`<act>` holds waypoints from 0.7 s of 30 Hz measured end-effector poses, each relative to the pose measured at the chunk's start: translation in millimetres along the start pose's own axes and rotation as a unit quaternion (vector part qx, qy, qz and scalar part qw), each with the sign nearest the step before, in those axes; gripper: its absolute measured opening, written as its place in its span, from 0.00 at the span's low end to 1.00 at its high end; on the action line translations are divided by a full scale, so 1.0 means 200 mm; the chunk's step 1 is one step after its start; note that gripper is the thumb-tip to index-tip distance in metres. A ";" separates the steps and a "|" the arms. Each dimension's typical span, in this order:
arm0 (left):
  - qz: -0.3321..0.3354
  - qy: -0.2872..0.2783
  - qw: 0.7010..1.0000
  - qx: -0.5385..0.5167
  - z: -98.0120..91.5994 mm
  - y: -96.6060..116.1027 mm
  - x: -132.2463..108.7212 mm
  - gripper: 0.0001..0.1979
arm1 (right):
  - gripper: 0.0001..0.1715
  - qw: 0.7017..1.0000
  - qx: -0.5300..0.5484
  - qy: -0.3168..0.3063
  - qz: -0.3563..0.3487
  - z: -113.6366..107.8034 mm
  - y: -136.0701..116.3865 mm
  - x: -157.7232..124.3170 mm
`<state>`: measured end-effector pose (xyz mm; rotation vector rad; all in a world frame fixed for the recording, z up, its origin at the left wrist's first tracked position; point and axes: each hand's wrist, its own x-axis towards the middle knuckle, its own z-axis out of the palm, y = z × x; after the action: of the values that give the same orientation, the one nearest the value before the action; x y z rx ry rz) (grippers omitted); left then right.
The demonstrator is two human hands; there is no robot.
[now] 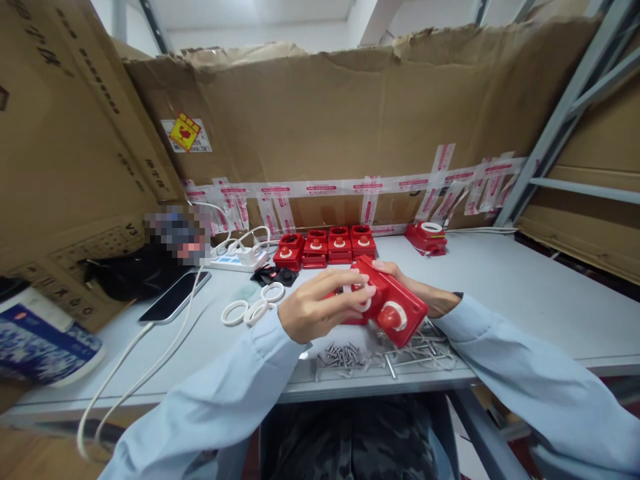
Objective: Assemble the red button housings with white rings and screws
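A red plastic housing [411, 308] is held tilted above the front of the table, with a red dome in a white collar on its face. My right hand [425, 293] grips it from behind at its upper right side. The fingers of my left hand [317, 303] reach across its left part, fingertips at a white ring that they partly cover. More red plastic shows beneath the left fingers; whether it belongs to the same housing I cannot tell. Below lie a heap of small screws [343, 355] and some longer metal rods [420, 350] on clear plastic.
Several similar red housings [340, 245] stand in a row at the back; another [427, 239] is further right. Loose white rings [235, 312] lie left, near a power strip [237, 260], black pieces [280, 275], a phone [175, 298] with cable, and a tub [47, 337]. Cardboard [320, 120] walls the back.
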<state>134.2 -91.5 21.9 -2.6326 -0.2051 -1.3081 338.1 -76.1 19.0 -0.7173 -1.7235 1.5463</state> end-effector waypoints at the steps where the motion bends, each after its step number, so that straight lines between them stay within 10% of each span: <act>1: -0.019 0.001 1.000 -0.015 -0.01 -0.01 0.00 0.20 | 0.26 0.998 0.047 -0.010 0.032 0.00 0.00 0.00; 9: -0.198 0.047 0.976 -0.082 0.01 -0.07 -0.02 0.27 | 0.26 0.998 0.054 -0.022 -0.020 0.00 -0.01 0.00; 21: -0.127 0.051 0.989 -0.063 0.01 -0.02 0.00 0.29 | 0.25 0.992 0.076 -0.102 0.005 -0.02 0.00 -0.02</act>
<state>134.2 -87.7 21.5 -2.7035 -0.4717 -1.5791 345.0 -76.8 17.8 -0.5057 -1.7247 1.7893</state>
